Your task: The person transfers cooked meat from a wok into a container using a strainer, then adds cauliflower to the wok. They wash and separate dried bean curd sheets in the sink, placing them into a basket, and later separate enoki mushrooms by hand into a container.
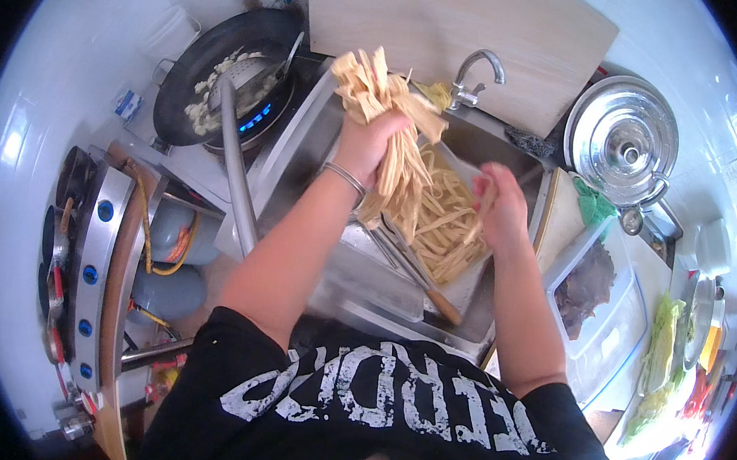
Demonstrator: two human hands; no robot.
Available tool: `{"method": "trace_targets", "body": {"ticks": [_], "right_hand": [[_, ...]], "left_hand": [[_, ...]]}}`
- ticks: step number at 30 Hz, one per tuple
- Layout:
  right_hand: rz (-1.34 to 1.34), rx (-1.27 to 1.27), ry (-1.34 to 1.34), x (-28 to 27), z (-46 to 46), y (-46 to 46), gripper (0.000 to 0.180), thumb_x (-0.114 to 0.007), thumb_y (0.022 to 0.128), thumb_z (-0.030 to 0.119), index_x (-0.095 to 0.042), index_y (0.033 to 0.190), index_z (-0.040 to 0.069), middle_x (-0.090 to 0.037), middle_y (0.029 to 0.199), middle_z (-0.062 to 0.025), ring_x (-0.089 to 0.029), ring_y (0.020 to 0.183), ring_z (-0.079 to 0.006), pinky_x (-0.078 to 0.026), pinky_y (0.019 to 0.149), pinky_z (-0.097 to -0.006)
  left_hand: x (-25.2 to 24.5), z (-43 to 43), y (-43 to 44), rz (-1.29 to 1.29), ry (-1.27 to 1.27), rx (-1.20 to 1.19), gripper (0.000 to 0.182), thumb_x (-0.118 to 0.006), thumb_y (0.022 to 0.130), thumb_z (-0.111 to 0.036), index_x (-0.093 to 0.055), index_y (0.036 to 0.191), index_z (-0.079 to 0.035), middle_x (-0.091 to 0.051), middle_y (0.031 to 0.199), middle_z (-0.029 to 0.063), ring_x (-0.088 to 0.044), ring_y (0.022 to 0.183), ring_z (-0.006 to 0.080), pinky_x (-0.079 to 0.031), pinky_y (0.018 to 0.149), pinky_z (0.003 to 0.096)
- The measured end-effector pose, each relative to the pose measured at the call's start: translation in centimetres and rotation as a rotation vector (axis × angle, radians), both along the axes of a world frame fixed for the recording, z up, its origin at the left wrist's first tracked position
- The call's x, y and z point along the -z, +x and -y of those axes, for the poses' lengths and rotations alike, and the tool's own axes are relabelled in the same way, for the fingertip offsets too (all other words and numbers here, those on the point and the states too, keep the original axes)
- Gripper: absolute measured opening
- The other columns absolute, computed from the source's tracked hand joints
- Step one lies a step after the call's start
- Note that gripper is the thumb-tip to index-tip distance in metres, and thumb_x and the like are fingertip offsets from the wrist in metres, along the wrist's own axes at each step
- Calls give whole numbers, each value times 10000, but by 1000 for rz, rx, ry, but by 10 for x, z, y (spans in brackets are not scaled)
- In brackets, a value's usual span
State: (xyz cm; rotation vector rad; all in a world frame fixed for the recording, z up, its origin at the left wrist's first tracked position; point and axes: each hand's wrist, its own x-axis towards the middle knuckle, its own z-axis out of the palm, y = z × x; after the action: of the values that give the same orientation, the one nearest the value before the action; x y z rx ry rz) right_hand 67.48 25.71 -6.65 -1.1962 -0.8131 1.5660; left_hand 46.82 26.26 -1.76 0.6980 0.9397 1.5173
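My left hand (374,142) is closed round a thick bundle of pale yellow strips (405,162), which look like dried tofu skin, and holds it upright over a metal sink (465,134). More such strips (448,235) lie in a translucent container in the sink. To the right of the bundle, my right hand (502,204) is over the container's right side with its fingers curled; a strip seems to be between them, though blurred. Below the bundle, metal tongs or a similar tool with a wooden handle (445,307) lies across the container's near edge.
At the left, a black wok (178,104) with pale pieces and a skimmer (234,86) stands over a blue gas flame. A faucet (483,62) rises behind the sink. On the right are a lidded metal pot (625,136), a plastic box (596,368) with dark food, and leafy vegetables (661,353).
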Motion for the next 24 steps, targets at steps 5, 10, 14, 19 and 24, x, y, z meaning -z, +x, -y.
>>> {"method": "trace_targets", "body": {"ticks": [5, 10, 14, 19, 24], "right_hand": [[-275, -190, 167, -72, -16, -62, 296, -385, 881, 223, -480, 1100, 47, -513, 1026, -73, -472, 927, -161, -372, 839, -301], [-496, -326, 91, -92, -7, -76, 613, -286, 870, 482, -213, 1310, 61, -327, 1287, -127, -339, 1165, -235, -277, 961, -344], [-399, -552, 232, -100, -10, -58, 807, -269, 774, 652, -110, 1338, 97, -221, 1344, -127, -260, 1214, -256, -227, 988, -371], [-387, -570, 416, -85, -11, -16, 894, -317, 729, 690, -34, 1343, 105, -98, 1374, -170, -117, 1267, -276, -150, 1012, -401], [133, -631, 240, -22, 22, -7, 1002, -809, 509, 303, -215, 1276, 49, -378, 1231, -82, -353, 1136, -183, -272, 966, -326]], "left_hand": [[7, 4, 34, 142, 42, 115, 264, -572, 708, -23, -520, 966, -26, -570, 869, 45, -571, 771, 142, -476, 649, 263], [0, 8, 39, -21, 166, 61, 324, -585, 704, 3, -495, 1014, -24, -557, 941, 51, -564, 811, 141, -474, 680, 263], [-17, 5, 40, 41, 192, -25, 287, -580, 702, 11, -502, 976, -14, -554, 910, 52, -565, 796, 147, -479, 659, 272], [-49, -1, 47, 212, 192, 19, 232, -565, 702, -5, -510, 927, -7, -553, 858, 60, -565, 752, 155, -484, 627, 283], [-74, -7, 59, 324, 121, 46, 210, -559, 690, -37, -503, 891, -10, -545, 809, 75, -561, 703, 175, -489, 611, 308]]}}
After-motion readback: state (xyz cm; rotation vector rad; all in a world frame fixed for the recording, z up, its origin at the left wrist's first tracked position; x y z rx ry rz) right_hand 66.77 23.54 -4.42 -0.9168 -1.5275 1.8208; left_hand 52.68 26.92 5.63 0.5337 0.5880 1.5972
